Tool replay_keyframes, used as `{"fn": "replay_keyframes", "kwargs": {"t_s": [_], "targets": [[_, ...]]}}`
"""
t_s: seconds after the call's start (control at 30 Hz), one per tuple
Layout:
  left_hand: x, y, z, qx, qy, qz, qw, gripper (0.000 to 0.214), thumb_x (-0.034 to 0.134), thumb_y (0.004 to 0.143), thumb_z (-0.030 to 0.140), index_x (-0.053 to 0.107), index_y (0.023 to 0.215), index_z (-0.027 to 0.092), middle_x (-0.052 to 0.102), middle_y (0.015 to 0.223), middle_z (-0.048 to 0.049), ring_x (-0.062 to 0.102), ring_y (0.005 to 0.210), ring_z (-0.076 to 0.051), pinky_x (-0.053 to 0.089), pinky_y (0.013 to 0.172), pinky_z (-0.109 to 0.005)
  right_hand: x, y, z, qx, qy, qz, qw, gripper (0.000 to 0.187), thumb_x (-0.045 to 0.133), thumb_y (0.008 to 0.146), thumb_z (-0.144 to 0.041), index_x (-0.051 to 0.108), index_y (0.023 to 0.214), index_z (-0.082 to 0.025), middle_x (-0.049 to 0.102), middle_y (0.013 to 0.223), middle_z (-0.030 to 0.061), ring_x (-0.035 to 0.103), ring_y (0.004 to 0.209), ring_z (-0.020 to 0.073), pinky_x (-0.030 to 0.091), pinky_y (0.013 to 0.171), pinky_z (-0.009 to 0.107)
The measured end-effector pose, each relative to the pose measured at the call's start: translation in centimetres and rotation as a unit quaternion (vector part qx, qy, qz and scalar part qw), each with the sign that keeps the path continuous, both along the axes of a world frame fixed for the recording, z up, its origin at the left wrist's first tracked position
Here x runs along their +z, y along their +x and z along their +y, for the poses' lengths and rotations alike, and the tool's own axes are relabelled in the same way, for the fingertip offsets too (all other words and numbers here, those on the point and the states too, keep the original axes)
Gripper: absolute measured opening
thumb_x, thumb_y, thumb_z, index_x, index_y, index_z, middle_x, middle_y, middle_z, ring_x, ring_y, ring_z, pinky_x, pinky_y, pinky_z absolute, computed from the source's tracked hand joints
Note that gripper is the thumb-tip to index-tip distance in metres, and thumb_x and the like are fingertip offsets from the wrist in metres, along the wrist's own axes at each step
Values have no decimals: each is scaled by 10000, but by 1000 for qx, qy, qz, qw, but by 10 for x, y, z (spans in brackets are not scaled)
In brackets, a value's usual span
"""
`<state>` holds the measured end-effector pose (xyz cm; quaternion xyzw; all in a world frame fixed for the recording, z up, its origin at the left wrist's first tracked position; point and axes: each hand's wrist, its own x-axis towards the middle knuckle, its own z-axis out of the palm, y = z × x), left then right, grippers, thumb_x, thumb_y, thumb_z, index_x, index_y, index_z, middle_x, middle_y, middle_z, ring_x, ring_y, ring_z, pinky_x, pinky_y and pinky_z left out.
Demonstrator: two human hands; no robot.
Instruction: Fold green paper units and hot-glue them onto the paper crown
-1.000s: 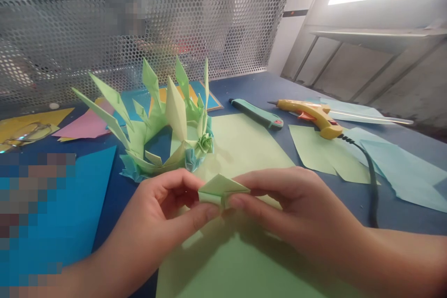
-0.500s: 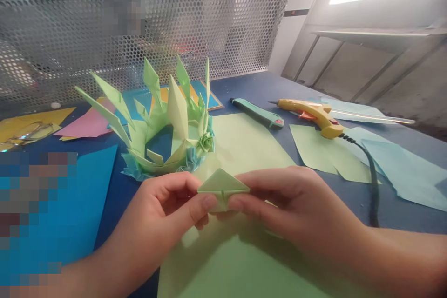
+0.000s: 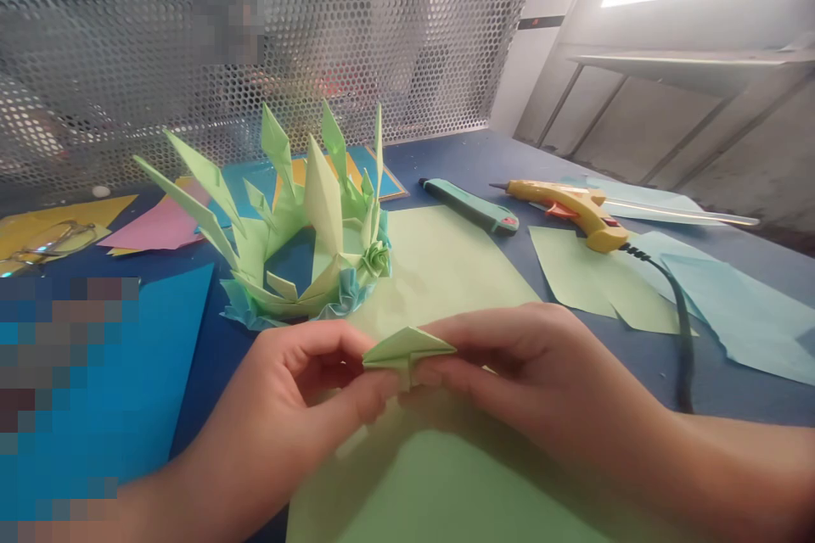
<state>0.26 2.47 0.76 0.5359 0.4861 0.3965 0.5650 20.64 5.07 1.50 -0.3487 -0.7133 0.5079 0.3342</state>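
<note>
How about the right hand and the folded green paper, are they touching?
Touching. The head view shows the right hand pinching the folded green paper near its right corner.

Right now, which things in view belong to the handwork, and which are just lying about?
Belongs:
folded green paper, pinched by left hand and right hand
green paper crown, probably, by its matching colour

Apparently just lying about:
yellow glue gun, possibly related
teal-handled tool
pink paper
blue sheet
</note>
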Motion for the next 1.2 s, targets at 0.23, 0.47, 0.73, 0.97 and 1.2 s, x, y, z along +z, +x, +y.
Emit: {"fn": "replay_keyframes", "kwargs": {"t_s": [0.23,0.47,0.73,0.97,1.2], "targets": [[0,-2,1,-31,-23,0,999,86,833,752,301,811,689,247,731,618,35,632,577,-93,507,520,-106,-1,1,-3,6,10,-8,1000,286,716,877,-93,844,1022,-304,814,773,-71,737,694,72,541,639,66],[0,-2,0,-3,16,85,996,287,747,786,355,714,554,190,628,490,22,553,479,-98,457,436,-136,0,0,-8,41,-24,-4,999,280,691,923,-129,825,1072,-324,816,867,-77,713,771,72,525,694,96],[-1,-3,-4,-23,7,75,997,288,747,819,360,678,588,203,637,524,38,576,490,-97,459,443,-135,-7,0,-3,2,-116,-67,991,281,734,857,-408,756,773,-142,588,568,-27,464,535,87,364,454,177],[-2,-1,-9,-15,-39,43,998,251,796,752,311,683,556,202,542,516,57,474,495,-81,413,457,-129,-3,-1,-3,-12,-118,-83,989,260,728,838,-332,687,643,-165,582,542,-34,459,525,81,351,450,169],[4,5,-13,13,-84,26,996,268,837,688,269,659,501,197,513,505,63,415,505,-81,406,489,-136,-6,2,-6,9,-203,-34,979,217,802,825,-329,730,676,-188,714,608,-10,703,589,128,501,547,179]]}}
